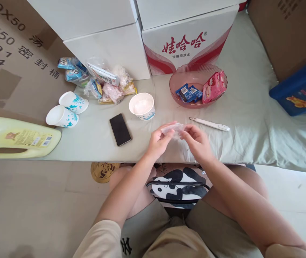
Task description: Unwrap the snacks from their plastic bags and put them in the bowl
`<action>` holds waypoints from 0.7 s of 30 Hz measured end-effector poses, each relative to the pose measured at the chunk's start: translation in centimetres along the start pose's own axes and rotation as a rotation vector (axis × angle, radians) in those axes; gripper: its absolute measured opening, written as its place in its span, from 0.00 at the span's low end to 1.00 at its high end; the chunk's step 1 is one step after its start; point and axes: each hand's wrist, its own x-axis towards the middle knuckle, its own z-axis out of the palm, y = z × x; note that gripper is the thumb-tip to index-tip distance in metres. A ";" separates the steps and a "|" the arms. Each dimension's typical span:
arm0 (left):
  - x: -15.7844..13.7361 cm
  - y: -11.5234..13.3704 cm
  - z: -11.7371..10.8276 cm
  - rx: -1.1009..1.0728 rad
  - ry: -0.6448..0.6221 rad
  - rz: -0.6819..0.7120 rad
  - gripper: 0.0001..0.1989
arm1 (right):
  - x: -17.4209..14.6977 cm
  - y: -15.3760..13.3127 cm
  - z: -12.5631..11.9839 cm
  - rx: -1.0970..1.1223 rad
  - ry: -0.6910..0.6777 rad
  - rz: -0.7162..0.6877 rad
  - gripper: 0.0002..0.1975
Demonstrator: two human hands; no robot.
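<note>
Between my two hands is a small piece of clear, crinkled plastic wrapping [176, 129], held just above the front of the cloth-covered surface. My left hand [161, 139] pinches its left side, thumb on top. On the other side my right hand [196, 139] grips it with thumb and curled fingers. Whether anything lies inside the plastic I cannot tell. Just beyond my hands stands a paper cup [142, 106] with something whitish and translucent in it. A white utility knife [209, 124] lies to the right, and a black phone [120, 129] to the left.
A pink glass bowl [174, 89] holds blue packets and a pink packet. Bagged snacks [109, 84] sit at the back left, near two tipped paper cups [62, 116]. A yellow jug [20, 138] lies far left. White cartons [109, 53] and a blue package [300, 87] border the surface.
</note>
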 end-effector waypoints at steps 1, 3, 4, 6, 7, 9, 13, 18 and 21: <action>0.5 0.3 -1.1 0.101 0.089 0.064 0.20 | 0.2 0.0 -0.1 -0.016 0.062 0.030 0.12; 2.2 1.3 -4.1 0.336 0.283 0.188 0.15 | 0.3 -0.2 -0.1 -0.040 0.112 0.083 0.11; 3.3 2.0 -5.7 0.452 0.371 0.232 0.13 | 0.4 -0.2 -0.1 -0.052 0.103 0.102 0.11; 5.8 3.3 -8.5 0.699 0.465 0.287 0.09 | 0.4 -0.4 0.0 -0.075 0.064 0.123 0.11; 7.2 3.9 -9.5 0.816 0.435 0.287 0.06 | 0.4 -0.4 0.2 -0.089 0.041 0.130 0.11; 9.8 4.7 -10.4 1.019 0.258 0.245 0.06 | 0.5 -0.5 0.5 -0.110 0.011 0.141 0.11; 14.0 4.6 -9.4 1.234 -0.203 -0.132 0.08 | 0.9 -0.6 0.8 -0.116 -0.021 0.148 0.11; 16.5 5.0 -8.6 1.033 -0.629 -0.430 0.10 | 1.1 -0.8 0.6 -0.107 -0.043 0.145 0.11; 15.7 5.6 -8.4 1.089 -0.670 -0.419 0.10 | 1.1 -0.9 0.4 -0.100 -0.056 0.145 0.11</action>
